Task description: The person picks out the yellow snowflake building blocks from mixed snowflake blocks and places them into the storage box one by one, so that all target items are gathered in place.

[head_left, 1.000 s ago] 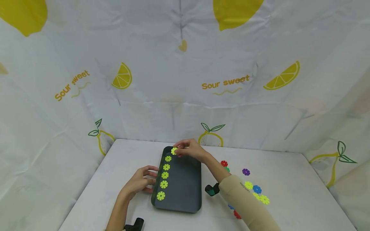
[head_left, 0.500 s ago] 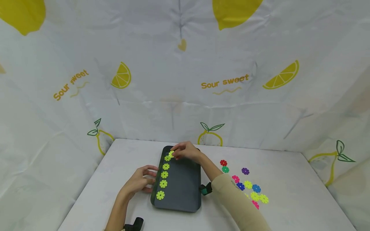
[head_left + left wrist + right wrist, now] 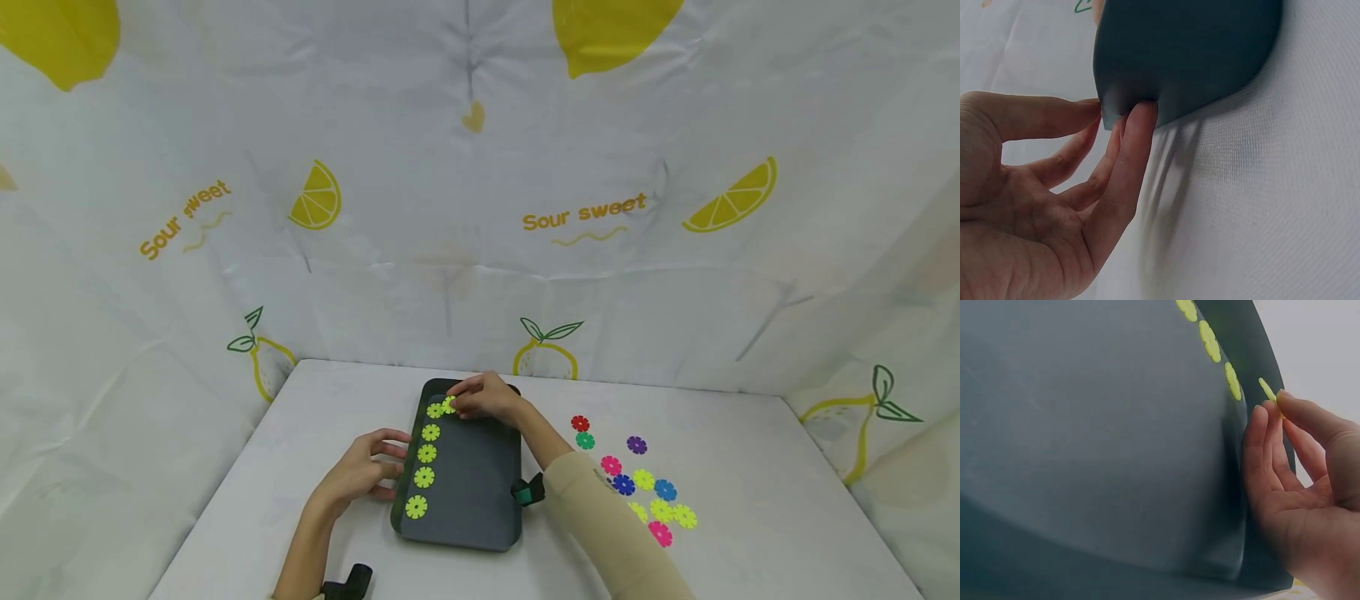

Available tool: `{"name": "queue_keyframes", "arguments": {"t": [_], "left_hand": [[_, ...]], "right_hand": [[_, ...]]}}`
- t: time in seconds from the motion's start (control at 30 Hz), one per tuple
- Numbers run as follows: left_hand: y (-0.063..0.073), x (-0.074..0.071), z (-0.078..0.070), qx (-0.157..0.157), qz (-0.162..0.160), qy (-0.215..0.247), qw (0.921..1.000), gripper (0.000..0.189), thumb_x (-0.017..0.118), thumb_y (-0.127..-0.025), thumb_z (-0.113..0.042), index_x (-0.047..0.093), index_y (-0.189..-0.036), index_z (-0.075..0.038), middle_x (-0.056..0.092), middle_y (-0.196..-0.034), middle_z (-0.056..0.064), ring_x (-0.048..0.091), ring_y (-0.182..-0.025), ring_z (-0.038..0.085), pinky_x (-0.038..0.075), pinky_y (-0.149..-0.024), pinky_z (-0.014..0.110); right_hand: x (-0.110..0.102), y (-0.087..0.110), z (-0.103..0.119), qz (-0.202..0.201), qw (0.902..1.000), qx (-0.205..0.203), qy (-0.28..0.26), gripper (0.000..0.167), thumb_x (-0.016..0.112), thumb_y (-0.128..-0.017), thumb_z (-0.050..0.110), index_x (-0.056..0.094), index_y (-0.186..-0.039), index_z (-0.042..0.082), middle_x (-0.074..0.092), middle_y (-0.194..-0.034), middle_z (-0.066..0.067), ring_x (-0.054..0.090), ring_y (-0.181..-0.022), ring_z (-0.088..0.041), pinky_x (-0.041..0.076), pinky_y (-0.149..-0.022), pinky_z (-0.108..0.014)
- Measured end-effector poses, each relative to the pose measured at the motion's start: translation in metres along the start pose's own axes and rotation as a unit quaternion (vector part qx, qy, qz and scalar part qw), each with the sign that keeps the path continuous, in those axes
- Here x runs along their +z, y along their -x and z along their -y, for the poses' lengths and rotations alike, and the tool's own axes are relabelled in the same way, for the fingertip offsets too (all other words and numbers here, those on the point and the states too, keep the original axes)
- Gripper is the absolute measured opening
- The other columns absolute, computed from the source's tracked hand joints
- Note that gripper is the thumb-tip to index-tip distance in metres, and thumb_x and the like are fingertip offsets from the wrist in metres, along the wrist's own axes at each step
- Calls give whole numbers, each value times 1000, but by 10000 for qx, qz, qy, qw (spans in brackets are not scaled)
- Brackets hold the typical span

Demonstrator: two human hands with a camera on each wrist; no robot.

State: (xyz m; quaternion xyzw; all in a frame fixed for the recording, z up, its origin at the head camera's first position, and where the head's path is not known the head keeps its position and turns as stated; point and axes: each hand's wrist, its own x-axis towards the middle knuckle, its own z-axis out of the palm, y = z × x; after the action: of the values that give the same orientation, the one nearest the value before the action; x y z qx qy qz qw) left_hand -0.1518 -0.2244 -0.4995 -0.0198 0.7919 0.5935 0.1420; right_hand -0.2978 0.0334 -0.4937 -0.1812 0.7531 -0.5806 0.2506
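Note:
My right hand [image 3: 486, 397] pinches a yellow snowflake disc [image 3: 1267, 389] between thumb and fingertips, over the far left part of a dark tray [image 3: 472, 475]. In the right wrist view the disc is tilted and apart from the tray floor. Several yellow snowflake discs [image 3: 426, 454] lie in a row along the tray's left side; the held one is beside the farthest. My left hand [image 3: 360, 471] holds the tray's left edge, its thumb [image 3: 1079, 115] and fingertips against the rim and outer wall in the left wrist view.
Loose snowflake discs in red, green, purple, pink, blue and yellow, such as a purple disc [image 3: 637, 445], lie on the white table [image 3: 750, 500] right of the tray. A lemon-printed curtain [image 3: 420, 308] hangs behind the table.
My right hand has brought the yellow disc from the tray's far edge slightly nearer, beside the row's farthest disc. The right sleeve has shifted left, uncovering more loose discs. My left hand stays put.

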Motion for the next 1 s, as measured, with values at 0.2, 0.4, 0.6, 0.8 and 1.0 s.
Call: {"name": "queue_keyframes", "arguments": {"t": [0.2,0.4,0.6,0.8,1.0], "left_hand": [[-1,0,-1,-67,-9,31,10000,59,67,-88,0,59,-146,-2,66,-127,22,72,-99,24,67,-69,39],[0,0,0,-61,-36,1,10000,60,68,-87,0,59,-146,-2,67,-127,22,72,-98,25,67,-69,40],[-1,0,0,-85,-55,-8,9999,59,68,-87,0,59,-146,-3,67,-127,21,71,-99,24,66,-68,39],[-1,0,-1,-93,-76,-19,9999,59,68,-87,0,60,-145,-3,67,-127,21,72,-99,24,66,-68,38],[0,1,0,-50,-75,-33,10000,59,67,-87,1,59,-146,-2,67,-127,22,71,-98,23,66,-68,40]], "right_hand": [[-2,0,-1,12,9998,186,1,32,69,-103,4,71,-133,-8,79,-120,-23,75,-90,-11,67,-88,-33],[-2,0,-2,22,9996,270,-32,33,69,-102,2,70,-133,-9,80,-118,-21,76,-88,-9,66,-86,-30],[0,0,-2,-15,9998,210,4,31,69,-101,-1,71,-131,-9,81,-118,-22,76,-87,-8,66,-83,-29],[0,-1,-1,-46,9997,110,214,30,70,-100,1,73,-129,-9,81,-115,-24,75,-82,-7,67,-81,-31],[-1,-3,-3,-92,9990,155,401,30,71,-100,2,73,-128,-8,81,-114,-24,76,-81,-9,67,-81,-33]]}}
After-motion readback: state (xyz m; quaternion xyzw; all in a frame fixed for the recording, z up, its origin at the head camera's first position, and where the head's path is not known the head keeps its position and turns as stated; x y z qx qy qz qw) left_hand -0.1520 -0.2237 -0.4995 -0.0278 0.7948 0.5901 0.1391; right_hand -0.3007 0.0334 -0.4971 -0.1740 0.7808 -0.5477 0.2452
